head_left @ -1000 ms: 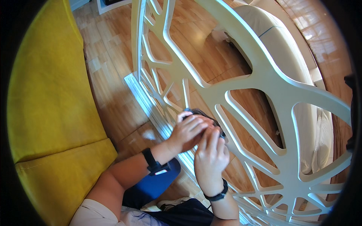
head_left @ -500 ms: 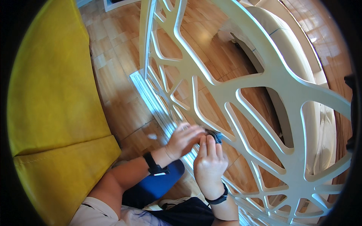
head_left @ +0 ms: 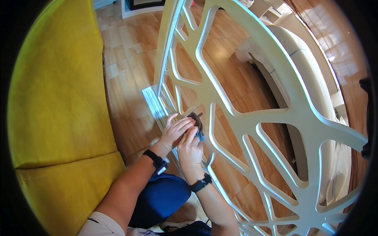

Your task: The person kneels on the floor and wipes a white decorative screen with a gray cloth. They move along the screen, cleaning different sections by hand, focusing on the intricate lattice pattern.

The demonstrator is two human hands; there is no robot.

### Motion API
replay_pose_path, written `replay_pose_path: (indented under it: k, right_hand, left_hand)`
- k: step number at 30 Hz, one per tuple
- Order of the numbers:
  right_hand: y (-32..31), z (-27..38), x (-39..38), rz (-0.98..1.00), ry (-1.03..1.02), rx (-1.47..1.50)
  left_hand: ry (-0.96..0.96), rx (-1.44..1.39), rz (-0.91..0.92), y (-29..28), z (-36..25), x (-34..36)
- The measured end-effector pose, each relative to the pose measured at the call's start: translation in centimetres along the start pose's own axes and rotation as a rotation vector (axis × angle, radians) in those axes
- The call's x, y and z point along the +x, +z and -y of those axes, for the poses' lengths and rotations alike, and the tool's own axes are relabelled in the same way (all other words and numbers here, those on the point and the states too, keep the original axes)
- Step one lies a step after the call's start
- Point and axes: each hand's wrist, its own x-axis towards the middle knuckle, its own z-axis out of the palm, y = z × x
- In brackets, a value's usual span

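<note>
A small dark grey-blue bundle point(head_left: 199, 125), cloth-like and crumpled, sits at the fingertips of both my hands, against a strut of the white lattice panel point(head_left: 293, 92). My left hand point(head_left: 176, 130) lays its fingers over the bundle's near upper side, thumb raised apart. Below it, my right hand point(head_left: 190, 152) is closed with its fingers pinching the lower end. The two hands touch or overlap at the fingers. Much of the bundle is hidden behind them, and a short brownish tip pokes out at its top. Dark bands circle both wrists.
A yellow padded seat point(head_left: 63, 94) runs along the left. Wood-look tile floor point(head_left: 128, 74) shows between it and the panel and through the openings. Beyond the panel, at right, lies a long pale, plastic-covered piece point(head_left: 311, 70). My blue-clad knee point(head_left: 161, 200) is below the hands.
Both hands and the bundle have moved left and upward in the picture along the lattice. The left hand, blurred before, now rests on the bundle. The view has also shifted slightly.
</note>
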Motion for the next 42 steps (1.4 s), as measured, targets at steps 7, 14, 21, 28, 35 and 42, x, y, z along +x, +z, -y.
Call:
replay_pose_path:
  k: [7,14,21,28,35,42]
  right_hand:
    - [-0.2,-0.1,0.6,0.166,0.081,0.06]
    - [-3.2,-1.2,0.0,0.085,0.138,0.412]
    - [-4.0,-0.9,3.6,-0.251,-0.022,0.602]
    - [2.7,2.3,5.3,-0.039,0.05,0.237]
    - [5.5,4.2,2.9,-0.026,0.174,0.599]
    - [4.4,2.2,2.3,-0.101,0.21,0.833]
  left_hand:
    - [-0.098,0.048,0.036,0.7,-1.6,0.2]
    - [-0.223,-0.146,-0.059,-3.7,-4.0,0.7]
    - [-0.127,0.218,-0.5,-6.0,-2.1,4.1]
    - [-0.001,0.276,-0.212,-1.1,5.0,4.6]
    - [-0.006,0.352,-0.128,-0.2,5.2,0.8]
    - [-0.246,0.064,-0.129,0.6,3.1,0.2]
